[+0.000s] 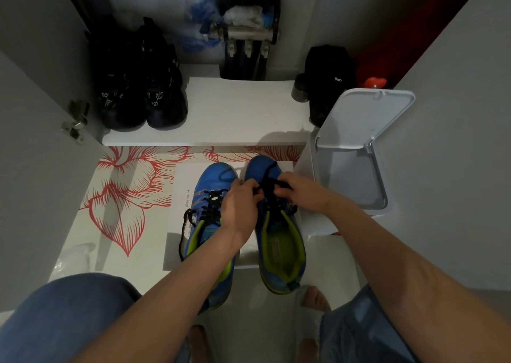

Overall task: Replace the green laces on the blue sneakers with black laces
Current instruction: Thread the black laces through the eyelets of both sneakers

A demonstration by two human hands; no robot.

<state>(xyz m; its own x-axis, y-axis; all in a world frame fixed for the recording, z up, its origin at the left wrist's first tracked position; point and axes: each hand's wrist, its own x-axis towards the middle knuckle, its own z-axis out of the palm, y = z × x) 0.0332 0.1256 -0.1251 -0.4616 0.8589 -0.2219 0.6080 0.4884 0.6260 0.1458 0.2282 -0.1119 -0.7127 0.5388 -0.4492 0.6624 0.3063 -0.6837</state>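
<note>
Two blue sneakers with lime-green lining stand side by side on a white sheet on the floor, toes pointing away from me. The left sneaker (213, 185) carries a black lace whose loose end (184, 230) hangs down its left side. Over the right sneaker (279, 241), my left hand (240, 205) and my right hand (297, 190) each pinch a strand of its black lace (269, 183) above the eyelets. No green laces are in view.
A white bin (359, 147) with its lid up stands right of the shoes. A low white shelf (237, 108) behind holds dark shoes (143, 86) at left and a black bag (329, 77) at right. Red flower-print paper (124, 196) covers the floor at left. My knees frame the bottom.
</note>
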